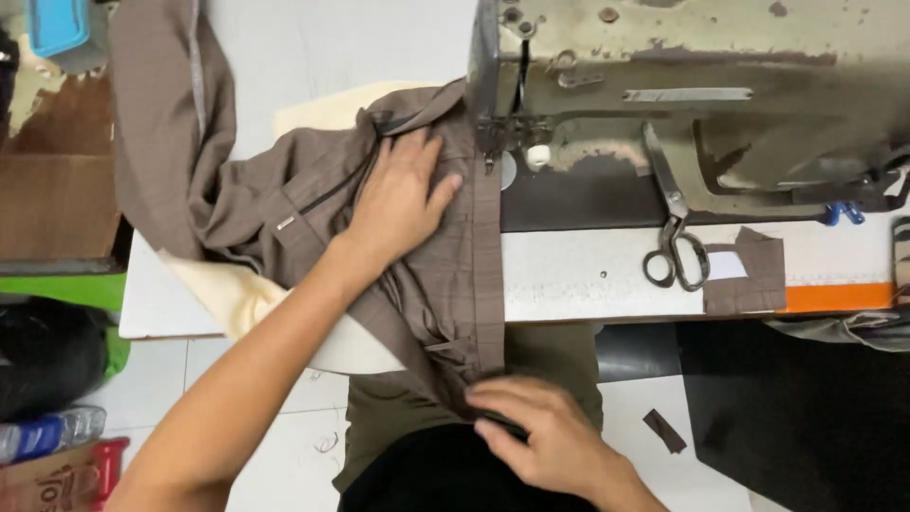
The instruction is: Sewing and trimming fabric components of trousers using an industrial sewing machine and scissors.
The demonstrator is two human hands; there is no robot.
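- The left hand (403,199) lies flat on a brown garment (284,204), palm down, fingers (417,152) spread apart and pressing the cloth onto the desk (607,275) just left of the sewing machine (701,85).
- The right hand (545,431) is at the near edge of the desk, low in the view, its fingers (502,398) pinched together on the lower end of the garment's long straight edge.
- That edge runs as a taut strip from the right hand up toward the needle area (493,142) of the machine.
- The garment is bunched across the left part of the desk, with a dark zipper (332,194) showing beside the left hand; part of it trails up and away to the far left.
- Cream lining cloth (227,294) peeks out under the brown cloth at its left side.
- A pair of scissors (675,242) lies on the desk in front of the machine, well apart from both hands.
- Just right of the scissors sits a small brown cloth scrap (754,270).
- Another little brown scrap (665,430) lies on the floor to the right of the right hand.
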